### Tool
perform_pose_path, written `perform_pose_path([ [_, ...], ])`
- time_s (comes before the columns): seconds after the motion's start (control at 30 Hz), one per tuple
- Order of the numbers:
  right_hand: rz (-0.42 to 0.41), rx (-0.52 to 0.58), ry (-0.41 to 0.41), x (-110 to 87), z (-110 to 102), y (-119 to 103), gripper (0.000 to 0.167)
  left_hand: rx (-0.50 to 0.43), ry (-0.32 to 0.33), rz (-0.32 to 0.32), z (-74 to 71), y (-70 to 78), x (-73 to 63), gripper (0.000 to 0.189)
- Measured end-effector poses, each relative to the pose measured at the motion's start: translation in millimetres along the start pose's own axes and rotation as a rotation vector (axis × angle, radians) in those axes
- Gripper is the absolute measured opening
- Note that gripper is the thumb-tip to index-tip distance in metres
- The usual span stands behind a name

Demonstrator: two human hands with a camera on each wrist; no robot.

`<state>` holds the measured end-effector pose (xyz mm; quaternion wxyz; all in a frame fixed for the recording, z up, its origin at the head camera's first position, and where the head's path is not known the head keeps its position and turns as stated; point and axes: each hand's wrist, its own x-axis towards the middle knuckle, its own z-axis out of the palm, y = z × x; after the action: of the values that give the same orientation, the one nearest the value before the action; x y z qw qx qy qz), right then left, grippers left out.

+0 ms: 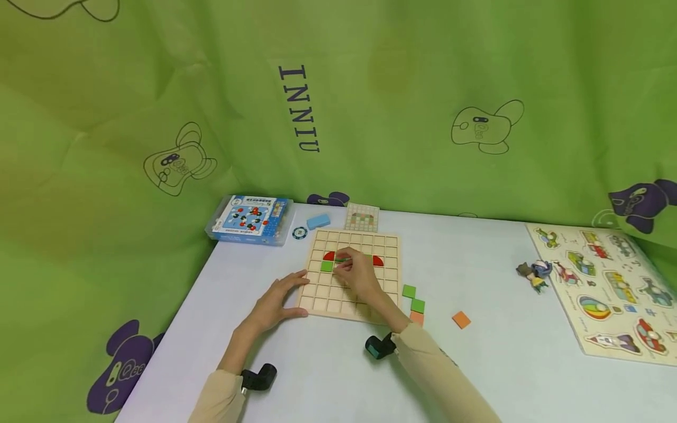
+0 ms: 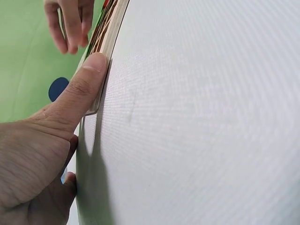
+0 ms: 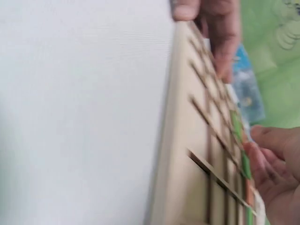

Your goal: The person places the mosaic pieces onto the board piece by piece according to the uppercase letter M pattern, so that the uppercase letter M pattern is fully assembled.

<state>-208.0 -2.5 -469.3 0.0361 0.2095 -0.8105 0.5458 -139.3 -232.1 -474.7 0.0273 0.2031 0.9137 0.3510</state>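
Some of the grid board (image 1: 335, 292) is hidden by the right hand (image 1: 359, 276).

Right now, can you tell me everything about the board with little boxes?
The board is pale and looks wooden, with rows of square compartments. It lies flat on the table, holding red pieces and green pieces. The left hand touches its left edge; the right hand is over its middle.

Beige sleeves (image 1: 444, 376) are worn with stubby black wrist cameras (image 1: 259, 378).
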Motion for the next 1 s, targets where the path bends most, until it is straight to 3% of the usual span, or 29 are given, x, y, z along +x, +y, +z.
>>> perform_pose_path([
  [0.2,0.052,0.033,0.014,-6.3,-31,-3,0.029,-0.015,-0.002,0.000,-1.3,-1.4,3.9,0.068],
  [0.33,0.069,0.011,-0.029,-32.3,-77,-1,0.031,-0.027,-0.001,-0.009,3.4,-3.5,3.4,0.069],
  [0.4,0.068,-0.067,-0.014,-54.8,-107,2,0.032,-0.026,-0.005,-0.011,4.2,-3.7,2.6,0.069],
  [0.47,0.077,-0.192,0.056,-81.9,-134,3,0.035,-0.026,-0.004,-0.009,3.9,-3.9,2.1,0.068],
  [0.57,0.131,-0.390,0.142,-122.2,-162,7,0.044,-0.024,0.009,-0.011,1.8,-4.4,-1.7,0.068],
  [0.7,0.152,-0.505,0.142,-159.5,-173,22,0.047,-0.026,0.023,-0.009,-0.1,-5.5,-4.1,0.068],
  [0.87,0.161,-0.407,0.197,-176.2,-179,39,0.033,-0.050,0.007,0.023,1.9,-5.4,-1.0,0.069],
  [1.0,0.161,-0.313,0.185,-171.8,-185,34,0.033,-0.047,0.004,0.031,2.8,-5.6,1.0,0.070],
])
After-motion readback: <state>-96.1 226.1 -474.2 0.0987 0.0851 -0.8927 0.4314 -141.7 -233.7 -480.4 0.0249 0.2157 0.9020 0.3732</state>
